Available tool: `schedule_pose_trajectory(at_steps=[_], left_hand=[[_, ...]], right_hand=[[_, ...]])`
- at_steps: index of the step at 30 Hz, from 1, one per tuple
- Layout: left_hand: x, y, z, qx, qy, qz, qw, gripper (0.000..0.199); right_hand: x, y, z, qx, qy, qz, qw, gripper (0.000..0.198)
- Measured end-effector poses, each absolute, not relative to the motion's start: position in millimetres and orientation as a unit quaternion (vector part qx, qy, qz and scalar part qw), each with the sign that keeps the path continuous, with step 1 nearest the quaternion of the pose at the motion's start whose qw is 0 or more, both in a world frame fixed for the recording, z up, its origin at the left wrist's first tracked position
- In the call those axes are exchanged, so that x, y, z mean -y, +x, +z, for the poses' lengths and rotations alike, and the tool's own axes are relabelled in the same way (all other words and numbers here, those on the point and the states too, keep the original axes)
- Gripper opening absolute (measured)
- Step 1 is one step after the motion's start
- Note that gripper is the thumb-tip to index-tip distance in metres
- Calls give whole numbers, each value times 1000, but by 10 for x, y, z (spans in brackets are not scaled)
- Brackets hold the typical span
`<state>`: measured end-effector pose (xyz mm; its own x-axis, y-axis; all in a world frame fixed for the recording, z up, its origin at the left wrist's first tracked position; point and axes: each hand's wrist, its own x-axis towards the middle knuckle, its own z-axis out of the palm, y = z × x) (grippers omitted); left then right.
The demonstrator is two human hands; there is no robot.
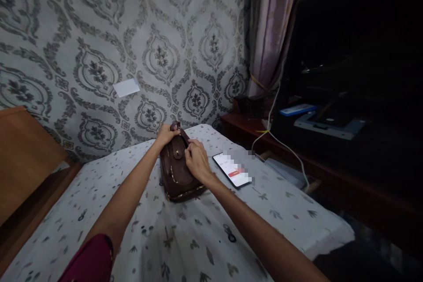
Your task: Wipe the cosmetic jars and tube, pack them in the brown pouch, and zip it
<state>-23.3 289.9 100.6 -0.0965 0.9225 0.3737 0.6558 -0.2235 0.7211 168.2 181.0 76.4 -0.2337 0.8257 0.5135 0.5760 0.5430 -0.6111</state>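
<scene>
A brown leather-like handbag [175,174] with gold zips and a small clasp tab lies on the patterned white sheet [185,238]. At its far end my left hand [166,135] is closed on the bag, thumb over the top by the strap loop. My right hand [197,158] rests along the bag's right side, its fingers bent and pressed together near the upper zip edge. Whatever those right fingertips pinch is too small to make out. Just right of that hand lies a phone [229,171] with its screen lit, partly blurred out.
A wooden board [29,158] stands at the left. On the right are a dark wooden desk [238,124], a large black screen [350,53] and a white cable [291,143] hanging beside the bed. Patterned wallpaper [158,53] and a curtain [269,26] close the back.
</scene>
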Motion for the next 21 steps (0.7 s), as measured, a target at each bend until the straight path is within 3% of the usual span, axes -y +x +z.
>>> schedule_pose_trajectory(at_steps=[21], left_hand=[[-2661, -78, 1156, -577, 662, 446, 172, 17]], right_hand=[[-1693, 1646, 873, 803, -488, 96, 328, 22]])
